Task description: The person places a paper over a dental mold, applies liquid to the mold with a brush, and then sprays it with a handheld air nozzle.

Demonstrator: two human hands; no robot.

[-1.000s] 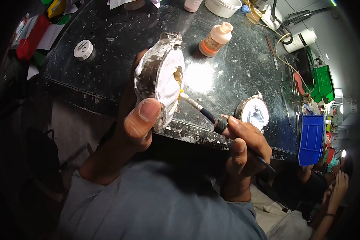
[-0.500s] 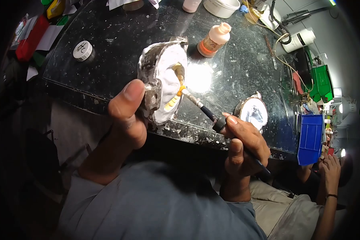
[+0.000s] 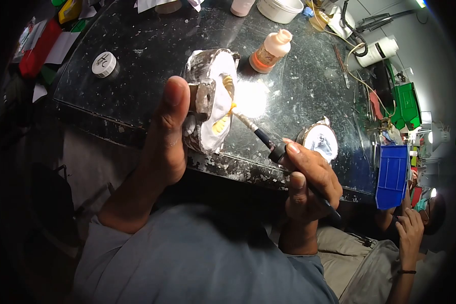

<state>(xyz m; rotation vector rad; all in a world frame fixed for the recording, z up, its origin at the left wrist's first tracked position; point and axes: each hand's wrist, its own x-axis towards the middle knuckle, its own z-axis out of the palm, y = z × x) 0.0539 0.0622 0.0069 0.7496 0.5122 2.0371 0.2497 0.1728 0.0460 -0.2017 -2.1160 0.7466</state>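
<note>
My left hand (image 3: 166,134) holds a metal dental flask half (image 3: 203,99) on its side above the table's front edge, thumb on the near side and the other fingers hidden behind it. White plaster (image 3: 220,68) fills the flask, with a curved row of yellowish teeth (image 3: 220,124) set in it. Between the fingertips of my right hand (image 3: 314,182) is a dark-handled brush (image 3: 261,136). Its orange-tinted tip touches the plaster beside the teeth. Another flask half (image 3: 321,141), filled with white plaster, lies on the table just beyond my right hand.
An open plastic bottle (image 3: 271,51) with orange residue stands on the black table (image 3: 152,45). A white cap marked HC (image 3: 104,65) lies at left, a white tub (image 3: 280,11) at the back. Blue bin (image 3: 392,177) and green bin (image 3: 406,106) sit right, near a co-worker's hand (image 3: 410,233).
My left hand has turned the flask half, and its thumb has moved up. The brush tip stays at the plaster. At right, the co-worker's hand has moved lower.
</note>
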